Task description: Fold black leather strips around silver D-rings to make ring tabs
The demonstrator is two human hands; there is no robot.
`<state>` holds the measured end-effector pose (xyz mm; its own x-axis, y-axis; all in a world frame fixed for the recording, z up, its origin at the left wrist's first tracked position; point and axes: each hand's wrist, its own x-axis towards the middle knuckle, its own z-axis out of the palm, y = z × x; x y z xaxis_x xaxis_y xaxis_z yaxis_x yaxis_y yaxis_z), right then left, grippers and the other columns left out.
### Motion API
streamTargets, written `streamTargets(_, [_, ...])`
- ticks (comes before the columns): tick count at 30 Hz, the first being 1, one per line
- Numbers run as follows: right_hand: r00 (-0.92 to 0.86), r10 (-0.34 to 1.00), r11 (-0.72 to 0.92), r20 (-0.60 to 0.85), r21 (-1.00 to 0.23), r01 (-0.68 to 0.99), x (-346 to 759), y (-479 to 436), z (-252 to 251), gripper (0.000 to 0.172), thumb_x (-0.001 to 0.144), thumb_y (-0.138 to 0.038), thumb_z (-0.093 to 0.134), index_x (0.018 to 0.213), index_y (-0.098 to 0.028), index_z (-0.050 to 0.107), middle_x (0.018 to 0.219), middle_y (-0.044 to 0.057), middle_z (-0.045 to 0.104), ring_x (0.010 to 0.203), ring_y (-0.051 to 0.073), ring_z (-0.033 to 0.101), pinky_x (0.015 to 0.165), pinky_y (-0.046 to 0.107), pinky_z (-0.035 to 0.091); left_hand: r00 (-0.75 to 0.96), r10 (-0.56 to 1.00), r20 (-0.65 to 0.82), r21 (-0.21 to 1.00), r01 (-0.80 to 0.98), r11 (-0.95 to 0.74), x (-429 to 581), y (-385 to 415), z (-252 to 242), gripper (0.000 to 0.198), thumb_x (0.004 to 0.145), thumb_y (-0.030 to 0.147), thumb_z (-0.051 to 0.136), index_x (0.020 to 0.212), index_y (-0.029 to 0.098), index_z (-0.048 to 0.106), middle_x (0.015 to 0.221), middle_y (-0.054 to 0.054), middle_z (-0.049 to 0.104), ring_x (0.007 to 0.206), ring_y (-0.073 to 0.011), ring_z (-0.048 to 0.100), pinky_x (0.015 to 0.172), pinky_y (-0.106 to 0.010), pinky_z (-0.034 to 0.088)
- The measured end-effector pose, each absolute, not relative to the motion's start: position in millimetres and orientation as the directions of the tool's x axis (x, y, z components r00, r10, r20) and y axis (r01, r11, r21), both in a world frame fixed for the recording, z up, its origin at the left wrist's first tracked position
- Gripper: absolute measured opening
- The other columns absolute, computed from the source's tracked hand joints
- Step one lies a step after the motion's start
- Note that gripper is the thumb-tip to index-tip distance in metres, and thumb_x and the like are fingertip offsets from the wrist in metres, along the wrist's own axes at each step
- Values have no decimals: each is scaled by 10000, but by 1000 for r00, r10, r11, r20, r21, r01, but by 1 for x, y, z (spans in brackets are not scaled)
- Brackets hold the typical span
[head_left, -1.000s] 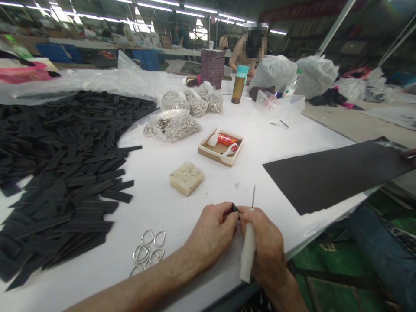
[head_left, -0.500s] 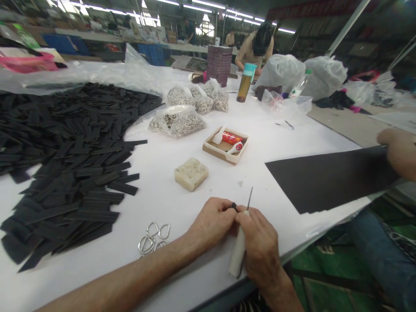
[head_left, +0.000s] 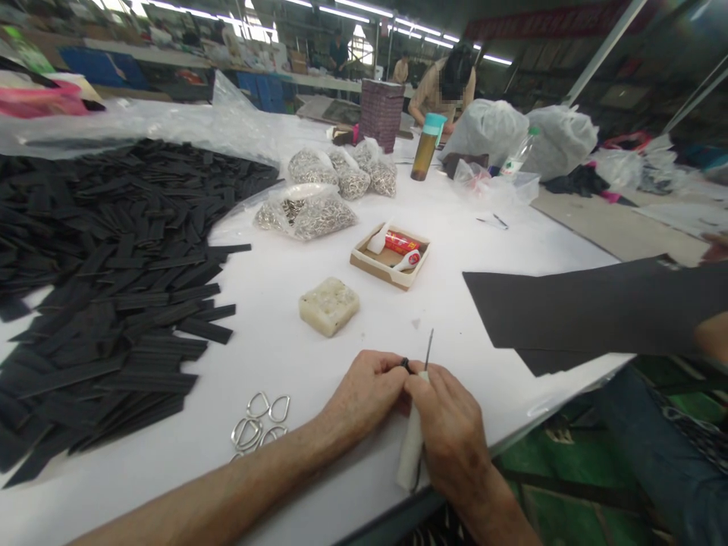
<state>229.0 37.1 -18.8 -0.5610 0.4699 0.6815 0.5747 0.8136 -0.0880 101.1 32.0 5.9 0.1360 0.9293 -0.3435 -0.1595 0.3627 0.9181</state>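
Observation:
My left hand [head_left: 364, 387] is closed in a pinch on a small black strip [head_left: 405, 365], most of it hidden by the fingers. Close against it, my right hand [head_left: 449, 413] wraps round an awl [head_left: 410, 453] with a pale handle. Its thin metal shaft points up and away from me, beside the strip. The fingers of both hands meet near the table's front edge. Left of my left forearm lie several metal D-rings [head_left: 247, 432]. A yellowish, pitted wax-like block [head_left: 328, 305] rests on the table beyond my hands.
Black strips [head_left: 130, 303] are heaped on the left. Farther back are bags of metal rings [head_left: 307, 216], a shallow box [head_left: 392, 269] with glue tubes and a bottle [head_left: 428, 148]. At right, black sheets [head_left: 557, 311] lie near a co-worker's hand [head_left: 713, 337]. Another person bends over the far side.
The co-worker on the right has shifted the top black sheet, so a lower one shows beneath. My hands keep almost the same pose; the view has shifted slightly.

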Motion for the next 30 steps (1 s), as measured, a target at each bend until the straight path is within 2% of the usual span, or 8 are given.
streamTargets(7, [-484,554,795,677,-259,548,222,36,-19,149,883,-61,380,866,-151,498,757,85,578,722,185,548,601,297,472,138,898,-418,845,-303,440,100,33,5,125,584,138,420,536,134,535,505,25,489,485,-91,410,492,-204,312])
streamTargets(13, [-386,682,708,621,-430,560,220,32,-25,158,897,-134,378,821,-178,509,722,51,574,697,182,540,603,295,452,98,912,-399,861,-300,410,101,32,-3,103,584,132,421,513,130,495,496,37,443,482,-70,369,466,-184,292])
streamTargets(16, [-319,761,633,564,-540,555,222,31,-26,138,879,-139,391,826,-192,506,705,24,567,657,163,541,580,272,449,89,910,-406,859,-304,413,102,31,-3,98,579,131,427,524,132,507,494,28,465,495,-90,436,502,-201,366])
streamTargets(19, [-240,826,545,510,-615,570,225,32,-28,119,850,-121,428,873,-205,510,702,-4,570,617,138,548,540,236,447,105,901,-421,835,-344,430,103,31,-1,121,558,122,414,572,136,534,484,18,494,522,-139,528,587,-269,458])
streamTargets(25, [-219,788,589,576,-600,542,229,35,-39,132,863,-131,483,961,-203,534,859,29,641,734,142,617,609,232,494,173,904,-391,830,-358,427,105,33,6,179,544,94,422,664,124,552,576,-12,568,584,-144,562,678,-293,483])
streamTargets(30, [-187,721,639,667,-537,551,229,35,-41,130,868,-130,496,980,-188,525,932,66,644,811,162,623,679,264,514,124,909,-398,796,-446,410,103,33,7,251,589,87,528,834,133,499,696,-10,607,655,-128,561,705,-278,478])
